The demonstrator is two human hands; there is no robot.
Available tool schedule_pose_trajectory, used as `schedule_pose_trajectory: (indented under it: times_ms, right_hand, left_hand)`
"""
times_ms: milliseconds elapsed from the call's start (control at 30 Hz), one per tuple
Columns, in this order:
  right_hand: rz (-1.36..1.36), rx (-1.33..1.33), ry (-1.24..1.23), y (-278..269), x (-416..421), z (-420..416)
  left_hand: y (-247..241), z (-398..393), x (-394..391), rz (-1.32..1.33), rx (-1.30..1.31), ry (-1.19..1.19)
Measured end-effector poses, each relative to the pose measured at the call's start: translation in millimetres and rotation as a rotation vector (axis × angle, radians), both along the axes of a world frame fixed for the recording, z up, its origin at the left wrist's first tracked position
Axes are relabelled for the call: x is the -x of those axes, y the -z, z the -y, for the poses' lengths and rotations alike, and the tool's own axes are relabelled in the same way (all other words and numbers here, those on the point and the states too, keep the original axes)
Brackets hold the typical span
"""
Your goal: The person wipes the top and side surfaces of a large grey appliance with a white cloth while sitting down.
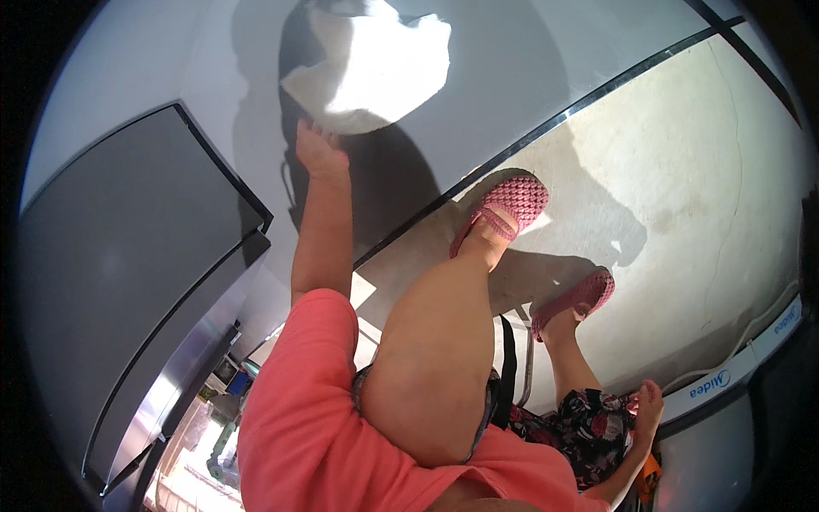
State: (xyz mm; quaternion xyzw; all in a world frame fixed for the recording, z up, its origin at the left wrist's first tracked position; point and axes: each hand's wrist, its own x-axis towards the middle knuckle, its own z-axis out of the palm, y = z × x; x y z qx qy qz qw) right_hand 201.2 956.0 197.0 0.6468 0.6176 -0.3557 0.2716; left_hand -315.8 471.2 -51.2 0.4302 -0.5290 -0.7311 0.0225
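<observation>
My left hand point(320, 144) reaches up at the top centre, its fingers at the lower edge of a crumpled white cloth or sheet point(390, 70), overexposed by bright light. Whether the fingers grip it cannot be told. Behind it is a smooth grey panel point(505, 70). My right hand point(649, 400) is at the lower right, beside floral fabric point(588, 429) over my leg. Nothing is visible in this hand, but its fingers are partly hidden.
Pink woven shoes point(515, 198) are on my feet, over a pale floor point(678, 173). A dark grey appliance or cabinet point(128, 211) stands at the left. Along the lower right lies a Midea-marked appliance point(697, 397) with a pale cable. A black strap point(507, 358) hangs near my knee.
</observation>
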Motion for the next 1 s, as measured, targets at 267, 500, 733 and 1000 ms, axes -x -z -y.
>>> schedule_pose_trajectory:
  times_ms: [267, 500, 733, 1000]
  right_hand:
    - [0.036, 0.035, -0.055, 1, 6, 0]
    - [0.04, 0.045, -0.122, -1, 12, 0]
    - [0.038, 0.025, -0.115, 1, -3, -4]
    - [0.033, 0.041, -0.081, 2, -4, -5]
  left_hand:
    - [53, -102, 12, -0.051, 1.414, 0.732]
    - [23, -159, -30, -0.579, 1.344, 1.299]
    - [64, 53, -94, 0.132, 1.595, 0.869]
    - [9, 88, -136, 1.012, 1.106, 0.141]
